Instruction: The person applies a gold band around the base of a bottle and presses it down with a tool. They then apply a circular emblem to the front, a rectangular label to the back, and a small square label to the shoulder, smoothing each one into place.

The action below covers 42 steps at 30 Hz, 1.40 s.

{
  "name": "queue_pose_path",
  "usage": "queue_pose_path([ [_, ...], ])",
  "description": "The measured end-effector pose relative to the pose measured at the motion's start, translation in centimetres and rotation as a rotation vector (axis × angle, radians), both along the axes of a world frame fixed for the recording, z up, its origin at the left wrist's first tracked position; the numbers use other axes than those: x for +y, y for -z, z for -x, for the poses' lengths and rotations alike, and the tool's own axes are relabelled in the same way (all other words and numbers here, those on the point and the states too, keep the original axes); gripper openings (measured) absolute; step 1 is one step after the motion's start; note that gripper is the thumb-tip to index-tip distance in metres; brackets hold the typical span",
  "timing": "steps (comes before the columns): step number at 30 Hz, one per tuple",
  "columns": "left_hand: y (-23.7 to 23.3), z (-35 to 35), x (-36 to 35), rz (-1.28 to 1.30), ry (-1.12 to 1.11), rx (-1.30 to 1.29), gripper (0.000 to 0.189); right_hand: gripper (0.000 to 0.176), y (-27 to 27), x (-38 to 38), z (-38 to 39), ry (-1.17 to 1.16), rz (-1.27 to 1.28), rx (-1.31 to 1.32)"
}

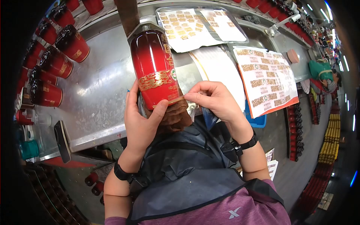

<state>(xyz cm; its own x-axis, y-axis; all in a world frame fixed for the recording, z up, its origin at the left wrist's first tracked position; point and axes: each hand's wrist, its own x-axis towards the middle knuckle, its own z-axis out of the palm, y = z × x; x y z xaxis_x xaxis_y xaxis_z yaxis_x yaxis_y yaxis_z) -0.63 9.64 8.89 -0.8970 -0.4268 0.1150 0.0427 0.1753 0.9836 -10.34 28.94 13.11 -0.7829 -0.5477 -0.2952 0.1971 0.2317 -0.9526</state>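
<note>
A glossy red bottle (pixel 152 60), dark toward its neck, lies tilted with its base toward me. Gold flame-like patterns and gold characters decorate its side. My left hand (pixel 140 122) is closed around the base end, thumb at the lower edge. At that same edge, finger and thumb of my right hand (pixel 212 98) pinch one end of a thin gold strip (pixel 175 100). The strip runs along the bottle's base toward my left thumb. Bunched brown cloth (pixel 174 118) sits just below the base.
Decal sheets (pixel 264 77) with gold prints lie at the right, beside white paper (pixel 219 71). Behind them a metal tray (pixel 240 35) carries more decals. Several red bottles (pixel 73 43) stand along the left of the metal table (pixel 101 75). A phone (pixel 62 141) rests at its front-left edge.
</note>
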Motion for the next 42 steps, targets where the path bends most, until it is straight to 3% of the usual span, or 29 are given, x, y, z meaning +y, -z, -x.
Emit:
queue_pose_path([
  [12, -0.1, 0.0, 0.0, -0.043, 0.012, 0.007, 0.074, 0.011, 0.8, -0.6, 0.1, -0.026, 0.059, -0.09],
  [15, 0.0, -0.4, -0.1, 0.005, -0.009, -0.037, 0.065, 0.017, 2.3, -1.1, 0.3, -0.061, 0.004, -0.009],
  [17, -0.1, -0.6, -0.3, -0.096, 0.046, -0.019, 0.057, 0.024, 5.7, -1.6, 0.4, -0.071, 0.183, 0.008],
  [18, 0.2, -0.4, -0.7, -0.14, 0.087, -0.07, 0.053, 0.029, 5.6, -1.5, 0.6, -0.09, 0.109, 0.169],
  [20, 3.0, -0.3, -1.8, 0.025, -0.005, -0.018, 0.056, 0.03, 6.3, -1.7, 0.7, -0.05, 0.141, 0.258],
  [21, 3.0, 0.0, -1.3, -0.247, -0.026, -0.021, 0.055, 0.029, 5.9, -1.6, 0.7, -0.053, 0.119, 0.264],
  [22, -0.9, -1.1, -0.7, 0.468, -0.016, -0.236, 0.056, 0.029, 6.0, -1.6, 0.7, -0.038, 0.097, 0.265],
  [23, -2.4, -1.4, 0.0, 0.344, 0.065, -0.138, 0.059, 0.029, 5.8, -1.7, 0.6, -0.04, 0.089, 0.257],
  [26, -2.0, -2.1, 0.3, 0.304, 0.105, 0.02, 0.059, 0.03, 5.2, -1.3, 0.1, -0.016, 0.099, 0.243],
  [29, -2.0, -3.5, -0.1, 0.527, 0.004, 0.191, 0.057, 0.031, 5.3, -1.6, 0.5, -0.034, 0.075, 0.232],
  [33, 0.1, -5.5, -2.0, 1.132, 0.061, 0.369, 0.052, 0.032, 5.6, -1.5, 0.6, -0.067, 0.086, 0.285],
  [37, 1.3, -5.5, -0.9, 1.25, 0.136, 0.412, 0.039, 0.034, 5.7, -1.6, 0.6, -0.112, 0.109, 0.284],
  [38, 0.9, -5.1, -1.0, 1.313, 0.192, 0.497, 0.037, 0.034, 5.5, -1.6, 0.4, -0.127, 0.164, 0.142],
  [39, 0.4, -4.3, -0.7, 1.267, 0.213, 0.55, 0.037, 0.031, 2.6, -1.1, 0.4, -0.165, -0.044, 0.211],
  [42, -1.2, -3.0, -0.4, 1.375, 0.215, 0.547, 0.031, 0.023, 1.7, -0.9, 0.6, -0.184, -0.049, 0.095],
])
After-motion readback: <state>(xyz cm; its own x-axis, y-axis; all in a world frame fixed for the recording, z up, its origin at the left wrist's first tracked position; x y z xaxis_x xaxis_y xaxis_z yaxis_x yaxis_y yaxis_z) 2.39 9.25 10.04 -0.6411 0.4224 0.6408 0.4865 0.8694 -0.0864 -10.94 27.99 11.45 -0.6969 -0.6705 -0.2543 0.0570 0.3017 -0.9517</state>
